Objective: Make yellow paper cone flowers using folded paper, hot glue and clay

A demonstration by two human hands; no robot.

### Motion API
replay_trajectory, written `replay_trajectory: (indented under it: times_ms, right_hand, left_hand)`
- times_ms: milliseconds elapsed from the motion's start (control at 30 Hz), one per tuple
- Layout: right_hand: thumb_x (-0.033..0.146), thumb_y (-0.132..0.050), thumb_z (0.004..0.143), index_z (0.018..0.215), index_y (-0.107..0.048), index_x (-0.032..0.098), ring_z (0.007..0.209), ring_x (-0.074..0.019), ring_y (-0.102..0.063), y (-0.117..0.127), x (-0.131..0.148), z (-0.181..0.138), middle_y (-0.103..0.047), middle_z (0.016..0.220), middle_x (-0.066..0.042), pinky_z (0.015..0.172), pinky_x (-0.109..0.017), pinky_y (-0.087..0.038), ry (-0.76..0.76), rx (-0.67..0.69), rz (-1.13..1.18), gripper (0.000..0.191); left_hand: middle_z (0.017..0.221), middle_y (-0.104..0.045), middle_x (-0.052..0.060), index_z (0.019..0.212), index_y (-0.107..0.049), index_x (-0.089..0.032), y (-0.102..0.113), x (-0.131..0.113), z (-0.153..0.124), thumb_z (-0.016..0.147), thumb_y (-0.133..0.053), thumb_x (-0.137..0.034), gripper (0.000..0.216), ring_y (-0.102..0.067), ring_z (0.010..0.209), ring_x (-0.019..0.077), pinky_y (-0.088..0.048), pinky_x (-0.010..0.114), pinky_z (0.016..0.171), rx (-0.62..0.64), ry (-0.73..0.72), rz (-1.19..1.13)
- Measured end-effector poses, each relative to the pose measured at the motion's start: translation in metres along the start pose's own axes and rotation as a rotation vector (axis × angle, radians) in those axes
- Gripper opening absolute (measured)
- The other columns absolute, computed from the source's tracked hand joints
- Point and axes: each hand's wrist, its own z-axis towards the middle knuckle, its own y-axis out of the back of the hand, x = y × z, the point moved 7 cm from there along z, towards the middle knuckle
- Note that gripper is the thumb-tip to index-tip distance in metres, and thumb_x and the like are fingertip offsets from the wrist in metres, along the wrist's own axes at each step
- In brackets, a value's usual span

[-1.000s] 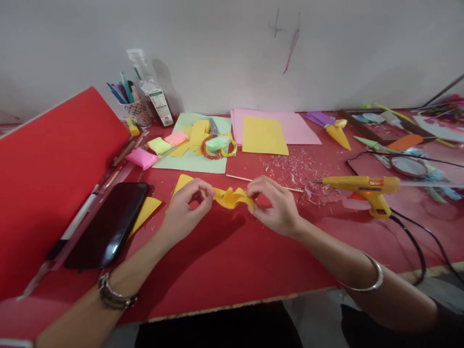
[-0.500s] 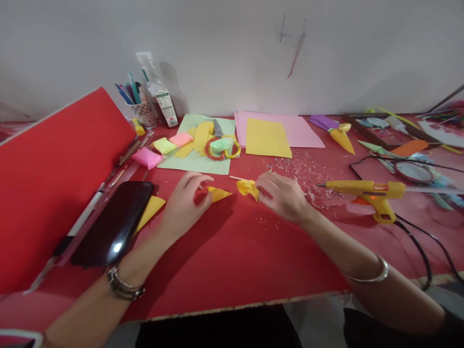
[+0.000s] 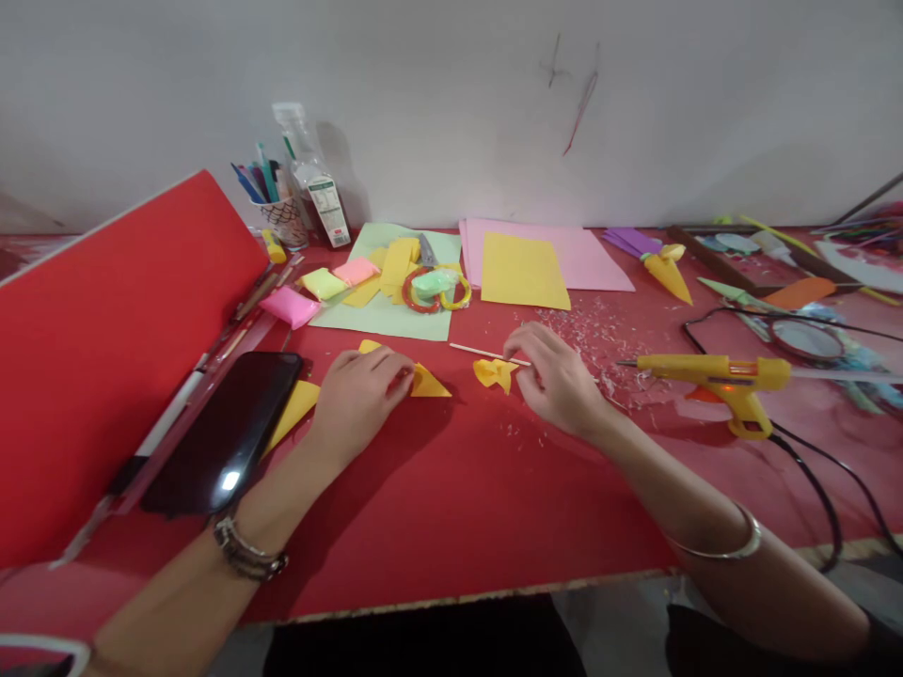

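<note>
My left hand (image 3: 363,390) is closed, with thumb and fingertips pinched at the edge of a yellow paper piece (image 3: 429,382). One pointed corner shows right of the fingers, and yellow shows above the knuckles; the hand covers the middle. My right hand (image 3: 557,378) is curved over the table with thumb and forefinger apart. Just left of it lies a small crumpled yellow paper piece (image 3: 494,373), close to the thumb. A thin pale stick (image 3: 476,351) runs behind that piece and under the right fingertips; whether they touch it I cannot tell.
A yellow glue gun (image 3: 712,369) with its cable lies at right, beside paper shreds (image 3: 599,343). A black phone (image 3: 226,432) and a red board (image 3: 119,348) are at left. Scissors (image 3: 427,252) and coloured sheets (image 3: 526,273) lie at the back, near a bottle (image 3: 324,202).
My left fingers have come together on the yellow paper, which now also shows above the hand. My right hand has shifted slightly right, off the crumpled piece, and more of the stick shows.
</note>
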Motion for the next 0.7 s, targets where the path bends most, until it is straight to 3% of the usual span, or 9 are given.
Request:
replay_trajectory:
  times_ms: [100,233,300,400,500,600,700]
  right_hand:
    - [-0.002,-0.035,0.058,0.074,-0.040,0.021,0.068,-0.0163,-0.045,0.009,0.004,0.000,-0.047,0.071,-0.003,0.059,-0.028,-0.038,0.012,-0.110,0.052,0.029]
    - [-0.003,-0.037,0.060,0.073,-0.041,0.021,0.062,-0.0130,-0.045,0.012,0.012,-0.003,-0.047,0.068,0.000,0.057,-0.027,-0.039,-0.004,-0.185,0.171,0.028]
    - [-0.002,-0.039,0.063,0.077,-0.043,0.021,0.062,-0.0116,-0.046,0.006,0.013,-0.005,-0.048,0.070,0.000,0.057,-0.026,-0.040,-0.058,-0.144,0.296,0.027]
    - [0.007,-0.042,0.072,0.089,-0.044,0.019,0.069,-0.0112,-0.051,-0.009,0.012,-0.008,-0.050,0.080,-0.002,0.061,-0.026,-0.044,-0.195,-0.008,0.579,0.021]
    - [0.021,-0.042,0.080,0.100,-0.042,0.018,0.079,-0.0125,-0.053,-0.024,0.014,-0.011,-0.051,0.095,-0.007,0.064,-0.027,-0.047,-0.319,0.173,0.857,0.020]
    - [0.025,-0.041,0.082,0.100,-0.045,0.018,0.086,-0.0128,-0.053,-0.031,0.021,-0.011,-0.052,0.097,-0.006,0.070,-0.028,-0.048,-0.341,0.310,0.972,0.020]
    - [0.023,-0.046,0.080,0.095,-0.049,0.018,0.085,-0.0119,-0.054,-0.033,0.027,-0.010,-0.055,0.093,-0.005,0.071,-0.027,-0.048,-0.325,0.358,0.981,0.016]
  left_hand:
    - [0.073,-0.063,0.002,0.076,-0.055,-0.019,0.003,0.005,0.001,0.083,-0.039,-0.023,0.017,-0.057,0.067,0.0173,-0.039,0.033,0.068,-0.030,0.030,-0.006]
    - [0.074,-0.062,0.002,0.076,-0.053,-0.019,0.019,0.005,-0.002,0.083,-0.041,-0.023,0.015,-0.057,0.070,0.0147,-0.043,0.027,0.066,-0.186,0.025,-0.206]
    - [0.075,-0.061,0.002,0.077,-0.054,-0.020,0.030,-0.007,-0.007,0.081,-0.043,-0.018,0.012,-0.057,0.072,0.0139,-0.044,0.026,0.067,-0.278,-0.116,-0.238]
    - [0.072,-0.061,0.000,0.078,-0.056,-0.022,0.044,-0.036,-0.018,0.078,-0.047,-0.012,0.014,-0.058,0.068,0.0123,-0.046,0.024,0.066,-0.345,-0.448,-0.212]
    - [0.070,-0.062,-0.003,0.077,-0.057,-0.025,0.049,-0.053,-0.024,0.078,-0.043,-0.009,0.021,-0.060,0.069,0.0112,-0.049,0.024,0.068,-0.307,-0.619,-0.233]
    - [0.068,-0.062,-0.003,0.073,-0.058,-0.027,0.046,-0.054,-0.019,0.081,-0.038,-0.012,0.026,-0.061,0.069,0.0116,-0.052,0.025,0.069,-0.194,-0.567,-0.305]
    - [0.065,-0.061,-0.002,0.070,-0.059,-0.026,0.041,-0.051,-0.014,0.083,-0.035,-0.016,0.029,-0.062,0.071,0.0132,-0.054,0.027,0.069,-0.093,-0.488,-0.360]
